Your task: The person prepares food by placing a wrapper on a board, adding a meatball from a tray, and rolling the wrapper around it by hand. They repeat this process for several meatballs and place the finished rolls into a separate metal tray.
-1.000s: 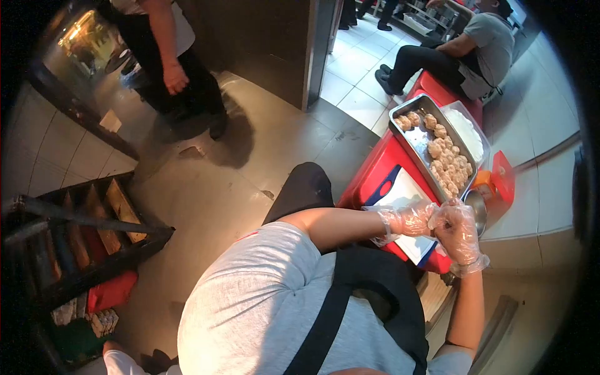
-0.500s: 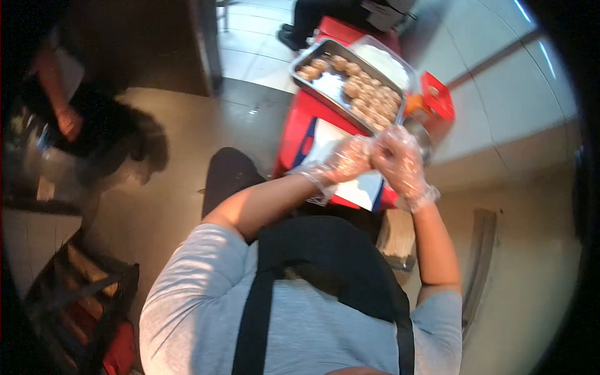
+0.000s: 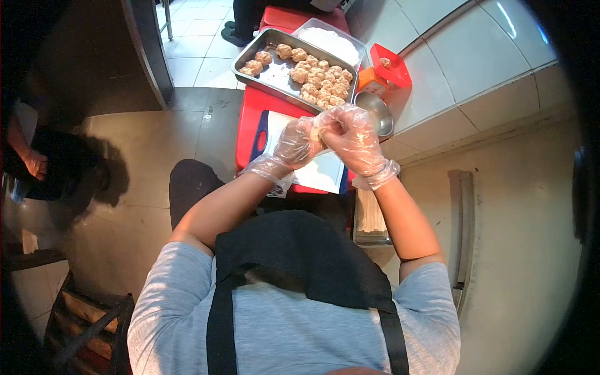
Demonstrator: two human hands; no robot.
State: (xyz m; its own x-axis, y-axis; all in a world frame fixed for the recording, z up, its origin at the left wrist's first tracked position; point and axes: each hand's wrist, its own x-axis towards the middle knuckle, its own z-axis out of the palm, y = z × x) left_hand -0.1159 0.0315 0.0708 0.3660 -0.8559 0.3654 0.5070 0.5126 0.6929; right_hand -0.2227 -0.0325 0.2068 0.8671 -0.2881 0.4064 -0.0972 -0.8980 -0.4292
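Note:
Both my hands wear clear plastic gloves and meet above a white cutting board (image 3: 322,172) with a blue edge. My left hand (image 3: 298,144) is curled round a small pale piece (image 3: 317,133), perhaps dough. Pinched fingers of my right hand (image 3: 351,137) touch that piece from the right. Just beyond the hands, a metal tray (image 3: 265,84) holds several lumpy brown balls (image 3: 325,81). Under the board and tray lies a red surface (image 3: 250,122).
Behind the tray is a clear container of white stuff (image 3: 331,44). To its right stand a red container (image 3: 394,65), an orange box (image 3: 370,82) and a steel bowl (image 3: 375,112). A tiled wall is at right. Another person's hand (image 3: 36,164) shows at far left.
The view has shifted, so the tray and board appear further left. My hands remain together over the board, and the pale piece between them is now easier to see.

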